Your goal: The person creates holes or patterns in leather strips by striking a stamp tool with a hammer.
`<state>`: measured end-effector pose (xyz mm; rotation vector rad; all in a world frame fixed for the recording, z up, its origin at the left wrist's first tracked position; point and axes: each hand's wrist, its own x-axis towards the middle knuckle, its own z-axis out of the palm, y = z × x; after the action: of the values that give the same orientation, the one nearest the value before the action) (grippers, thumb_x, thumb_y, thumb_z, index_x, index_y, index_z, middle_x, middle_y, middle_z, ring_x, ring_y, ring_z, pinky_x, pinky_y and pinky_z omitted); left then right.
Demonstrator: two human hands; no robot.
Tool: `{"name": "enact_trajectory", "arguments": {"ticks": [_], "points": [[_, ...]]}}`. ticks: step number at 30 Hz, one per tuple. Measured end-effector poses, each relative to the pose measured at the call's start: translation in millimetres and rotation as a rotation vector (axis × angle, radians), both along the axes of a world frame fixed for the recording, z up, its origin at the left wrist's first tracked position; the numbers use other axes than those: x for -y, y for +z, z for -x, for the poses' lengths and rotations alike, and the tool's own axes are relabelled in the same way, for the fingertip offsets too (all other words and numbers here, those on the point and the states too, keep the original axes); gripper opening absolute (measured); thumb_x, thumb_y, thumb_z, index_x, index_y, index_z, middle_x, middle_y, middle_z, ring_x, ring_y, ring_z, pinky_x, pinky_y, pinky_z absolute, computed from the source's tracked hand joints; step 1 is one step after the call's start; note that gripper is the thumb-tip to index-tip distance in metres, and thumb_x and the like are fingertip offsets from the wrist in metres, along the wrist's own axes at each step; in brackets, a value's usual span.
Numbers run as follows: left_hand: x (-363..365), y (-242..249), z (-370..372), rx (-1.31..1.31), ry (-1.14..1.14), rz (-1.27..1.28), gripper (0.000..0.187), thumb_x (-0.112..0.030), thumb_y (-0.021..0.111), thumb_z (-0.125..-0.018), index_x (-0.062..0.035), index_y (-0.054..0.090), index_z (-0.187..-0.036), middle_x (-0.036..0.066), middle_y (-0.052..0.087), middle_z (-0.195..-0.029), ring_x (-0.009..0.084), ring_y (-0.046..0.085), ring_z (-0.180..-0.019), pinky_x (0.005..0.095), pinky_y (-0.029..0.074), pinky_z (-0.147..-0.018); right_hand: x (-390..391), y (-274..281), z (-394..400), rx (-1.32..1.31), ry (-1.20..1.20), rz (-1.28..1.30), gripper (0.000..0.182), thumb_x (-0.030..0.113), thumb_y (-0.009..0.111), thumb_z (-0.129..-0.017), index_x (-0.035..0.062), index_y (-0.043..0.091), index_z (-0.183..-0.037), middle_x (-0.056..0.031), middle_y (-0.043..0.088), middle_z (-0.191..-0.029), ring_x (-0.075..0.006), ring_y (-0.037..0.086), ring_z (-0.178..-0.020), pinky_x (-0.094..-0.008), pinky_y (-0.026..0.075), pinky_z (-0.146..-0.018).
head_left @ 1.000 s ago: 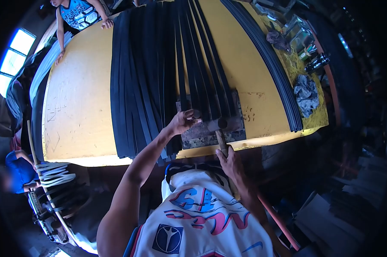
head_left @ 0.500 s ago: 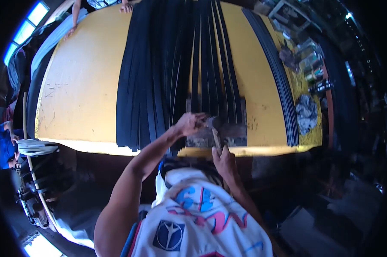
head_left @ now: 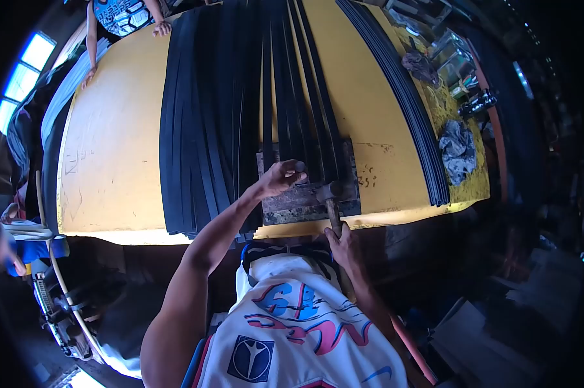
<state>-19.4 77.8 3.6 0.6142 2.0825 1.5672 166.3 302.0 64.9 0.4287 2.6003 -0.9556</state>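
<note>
My left hand (head_left: 281,179) is closed around a short metal punch (head_left: 300,167) with a round grey top; its lower end is hidden by the fingers. In my right hand (head_left: 346,244) is the wooden handle of a hammer (head_left: 333,208), its head over the board, a little right of and below the punch. Beneath both lies a dark, worn board (head_left: 285,215) at the near edge of the yellow table (head_left: 111,161). Several narrow black strips (head_left: 334,149) run lengthwise across the table, their near ends on this board.
A wide layer of black strips (head_left: 195,129) covers the table left of my left hand. Another stacked bundle (head_left: 402,97) lies at the right, beside a crumpled cloth (head_left: 457,152). At the far left edge, another person's hands (head_left: 162,28) rest on the table.
The hammer head was up against the punch top and is now apart from it, lower and to the right. The whole view has also shifted a little.
</note>
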Motion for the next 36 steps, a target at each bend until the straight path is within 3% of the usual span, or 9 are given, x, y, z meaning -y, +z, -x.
{"name": "enact_trajectory", "arguments": {"ticks": [6, 9, 10, 14, 19, 25, 28, 30, 36], "points": [[-9, 30, -38, 0.066, -0.044, 0.02, 0.028, -0.029, 0.064, -0.095, -0.0051, 0.065, -0.11, 0.006, 0.07, -0.094, 0.0136, 0.064, -0.091, 0.0328, 0.051, -0.082, -5, -23, -1, -0.022, 0.057, 0.027, 0.058, 0.056, 0.062, -0.088, -0.0008, 0.056, -0.098, -0.0281, 0.064, -0.075, -0.0475, 0.065, -0.073, -0.0499, 0.052, -0.06], [-22, 38, -88, 0.3, -0.007, -0.024, 0.034, -0.034, 0.065, -0.095, -0.0044, 0.065, -0.112, 0.004, 0.069, -0.093, 0.0109, 0.06, -0.086, 0.0309, 0.05, -0.079, 2, -4, -2, -0.115, 0.091, 0.068, 0.058, 0.052, 0.068, -0.085, -0.0024, 0.056, -0.102, -0.0281, 0.065, -0.076, -0.0465, 0.066, -0.075, -0.0491, 0.053, -0.061], [-25, 31, -101, 0.425, 0.037, -0.195, 0.04, -0.038, 0.065, -0.094, -0.0027, 0.065, -0.112, 0.004, 0.069, -0.095, 0.0119, 0.061, -0.088, 0.0313, 0.05, -0.079, 2, 0, 1, -0.116, 0.089, 0.07, 0.058, 0.052, 0.068, -0.085, -0.0024, 0.056, -0.102, -0.0281, 0.065, -0.076, -0.0465, 0.066, -0.075, -0.0491, 0.053, -0.061], [-16, 29, -90, 0.439, 0.03, -0.16, 0.042, -0.041, 0.066, -0.092, -0.0023, 0.065, -0.11, 0.004, 0.068, -0.096, 0.0122, 0.061, -0.089, 0.0316, 0.05, -0.079, -4, -7, -1, -0.039, 0.007, 0.154, 0.06, 0.047, 0.075, -0.081, -0.0041, 0.054, -0.105, -0.03, 0.065, -0.082, -0.0472, 0.066, -0.082, -0.0493, 0.054, -0.065], [-5, 25, -27, -0.072, 0.097, -0.049, 0.027, -0.029, 0.062, -0.096, -0.0049, 0.065, -0.108, 0.006, 0.066, -0.091, 0.0178, 0.065, -0.093, 0.0354, 0.051, -0.088, -8, -10, 1, -0.009, 0.039, 0.09, 0.059, 0.044, 0.075, -0.081, -0.0047, 0.053, -0.105, -0.0319, 0.065, -0.087, -0.0482, 0.065, -0.086, -0.0493, 0.054, -0.068], [1, -2, 4, -0.023, 0.025, 0.037, 0.026, -0.027, 0.065, -0.095, -0.0041, 0.065, -0.107, 0.007, 0.069, -0.098, 0.0192, 0.066, -0.098, 0.0355, 0.051, -0.092, -8, -6, 3, 0.012, 0.035, 0.054, 0.058, 0.046, 0.073, -0.082, -0.0048, 0.053, -0.101, -0.0314, 0.065, -0.084, -0.048, 0.065, -0.085, -0.0496, 0.054, -0.067], [1, 1, 2, -0.019, 0.012, 0.024, 0.027, -0.028, 0.065, -0.095, -0.004, 0.065, -0.107, 0.007, 0.069, -0.098, 0.0188, 0.066, -0.098, 0.0355, 0.051, -0.092, -8, -8, 3, 0.09, 0.039, 0.074, 0.068, 0.056, 0.069, -0.082, -0.0062, 0.054, -0.105, -0.0332, 0.064, -0.093, -0.0512, 0.063, -0.093, -0.0516, 0.052, -0.076], [1, 0, 1, 0.034, 0.006, 0.036, 0.027, -0.028, 0.066, -0.094, -0.0039, 0.065, -0.107, 0.007, 0.069, -0.099, 0.0182, 0.065, -0.099, 0.035, 0.051, -0.092, -5, -12, -1, -0.087, 0.06, 0.01, 0.054, 0.048, 0.069, -0.086, -0.0031, 0.052, -0.092, -0.0313, 0.063, -0.077, -0.0488, 0.064, -0.079, -0.0499, 0.053, -0.063], [-1, -5, -3, -0.023, 0.026, 0.0, 0.027, -0.027, 0.066, -0.094, -0.0036, 0.065, -0.108, 0.006, 0.069, -0.1, 0.0166, 0.065, -0.1, 0.0333, 0.051, -0.091, -5, -7, 1, -0.049, 0.053, -0.006, 0.055, 0.049, 0.067, -0.087, -0.0036, 0.052, -0.09, -0.0312, 0.063, -0.077, -0.0489, 0.064, -0.078, -0.0505, 0.052, -0.063]]}}
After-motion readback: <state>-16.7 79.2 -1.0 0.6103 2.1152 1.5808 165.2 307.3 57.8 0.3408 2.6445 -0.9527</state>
